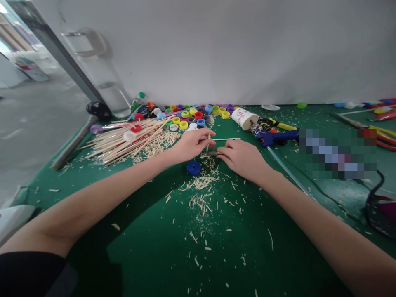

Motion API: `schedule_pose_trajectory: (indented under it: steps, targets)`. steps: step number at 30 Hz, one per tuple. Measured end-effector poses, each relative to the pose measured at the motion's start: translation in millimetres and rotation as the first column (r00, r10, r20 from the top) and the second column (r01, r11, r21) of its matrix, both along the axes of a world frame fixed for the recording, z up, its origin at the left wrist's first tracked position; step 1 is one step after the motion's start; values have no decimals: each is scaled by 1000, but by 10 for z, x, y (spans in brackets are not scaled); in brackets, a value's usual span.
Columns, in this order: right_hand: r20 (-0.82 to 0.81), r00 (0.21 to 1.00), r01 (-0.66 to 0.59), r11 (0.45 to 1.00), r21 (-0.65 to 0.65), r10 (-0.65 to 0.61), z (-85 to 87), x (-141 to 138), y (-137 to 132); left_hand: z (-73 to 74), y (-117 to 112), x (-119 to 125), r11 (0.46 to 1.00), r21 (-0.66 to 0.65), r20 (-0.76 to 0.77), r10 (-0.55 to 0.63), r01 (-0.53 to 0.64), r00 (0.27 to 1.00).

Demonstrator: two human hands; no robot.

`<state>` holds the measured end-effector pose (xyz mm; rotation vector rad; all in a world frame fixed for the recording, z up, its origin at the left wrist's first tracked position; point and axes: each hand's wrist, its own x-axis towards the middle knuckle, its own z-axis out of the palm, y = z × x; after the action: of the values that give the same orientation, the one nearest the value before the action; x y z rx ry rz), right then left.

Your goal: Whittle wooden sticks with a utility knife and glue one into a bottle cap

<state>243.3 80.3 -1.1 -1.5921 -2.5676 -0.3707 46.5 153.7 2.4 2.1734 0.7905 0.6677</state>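
Note:
My left hand (192,144) is closed in a pinch on a thin wooden stick (227,139) that points right over the green table (148,247). My right hand (243,157) is closed just right of it, gripping a small tool with a yellow part (216,153) held against the stick; most of the tool is hidden. A blue bottle cap (194,168) lies flat just below my left hand. Wood shavings (202,185) are scattered under and in front of both hands.
A pile of wooden sticks (123,142) lies at the left. Several coloured bottle caps (192,113) line the back by the wall. A white paper cup (244,118) lies on its side beside a blue glue gun (276,136). A hammer (82,130) rests at the left edge.

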Motion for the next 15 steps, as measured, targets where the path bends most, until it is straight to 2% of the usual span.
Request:
schedule_pose_trajectory:
  steps: [6,15]
  targets:
    - [28,999,-15,1000,-12,15,7,-1,-7,19,-83,10,998,-14,8,-59,60,998]
    - [-97,990,-112,981,-158,98,84,146,1,-6,-1,12,995,-93,110,43,-33,993]
